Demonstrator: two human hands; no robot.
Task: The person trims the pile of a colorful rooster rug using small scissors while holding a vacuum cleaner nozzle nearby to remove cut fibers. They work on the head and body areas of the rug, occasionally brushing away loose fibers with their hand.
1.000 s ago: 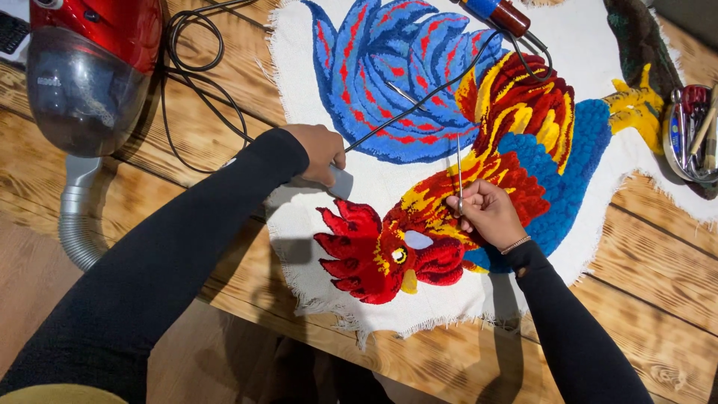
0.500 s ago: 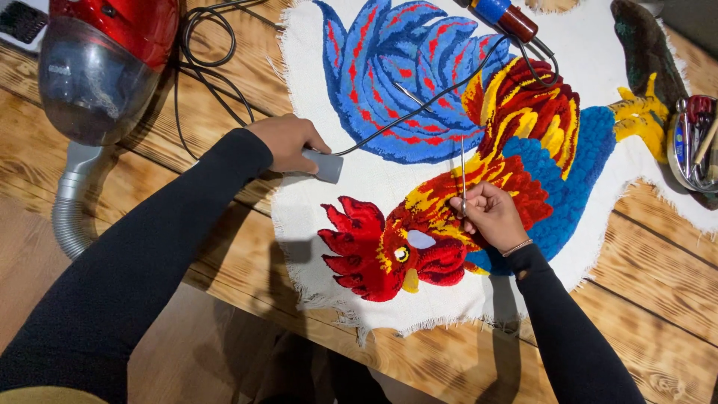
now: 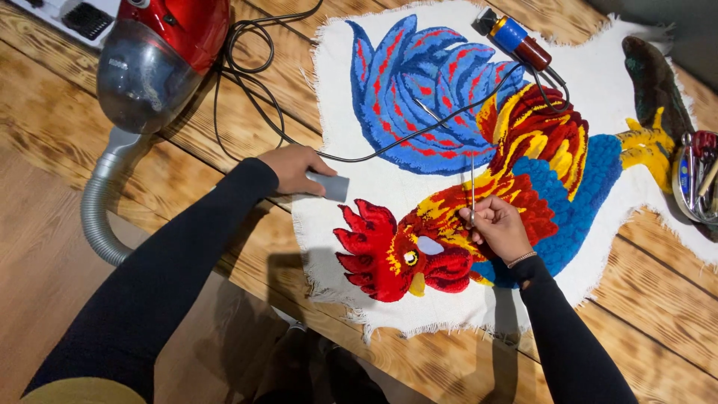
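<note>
Since the earlier frames, the left hand [image 3: 292,168] has drawn its grey nozzle [image 3: 329,186] leftward, off the white backing toward the cloth's left edge. Its fingers are wrapped around the nozzle, whose open end points at the red comb of the tufted rooster rug [image 3: 479,150]. The right hand [image 3: 499,228] has its fingertips pinched on thin scissors [image 3: 472,191] standing upright over the rooster's yellow-red neck. A black cord [image 3: 389,146] crosses the blue tail to a blue and brown trimmer [image 3: 520,41]. A red vacuum cleaner [image 3: 161,56] sits on the wooden table [image 3: 658,299], upper left.
</note>
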